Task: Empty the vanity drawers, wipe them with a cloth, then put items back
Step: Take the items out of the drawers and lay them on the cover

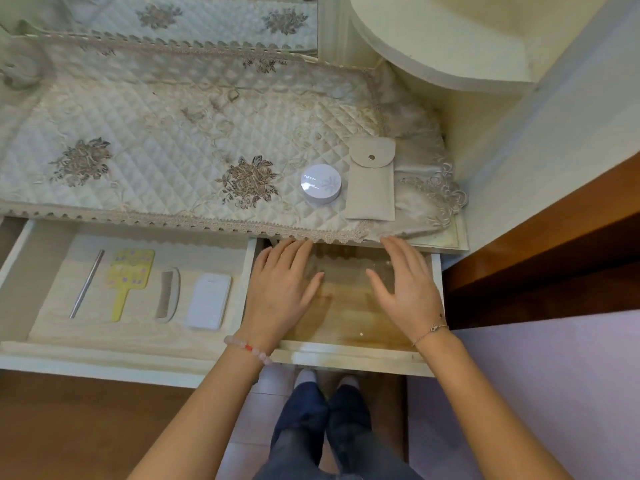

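Note:
Two vanity drawers stand pulled out. The right drawer (346, 355) has a bare, yellow-stained bottom. My left hand (282, 289) and my right hand (405, 285) hover flat over it with fingers straight, holding nothing. The left drawer (104, 351) holds a metal stick (86, 284), a yellow hand mirror (126, 278), a comb (167, 294) and a white flat case (209, 301), laid side by side. On the vanity top sit a round white compact (321, 183) and a beige snap pouch (371, 180).
A quilted lace-edged cover (156, 133) lies over the vanity top and overhangs the drawers' back. A cream shelf (450, 46) juts out at upper right. A brown wooden edge (540, 237) and a pale wall stand to the right. My legs are below the drawer.

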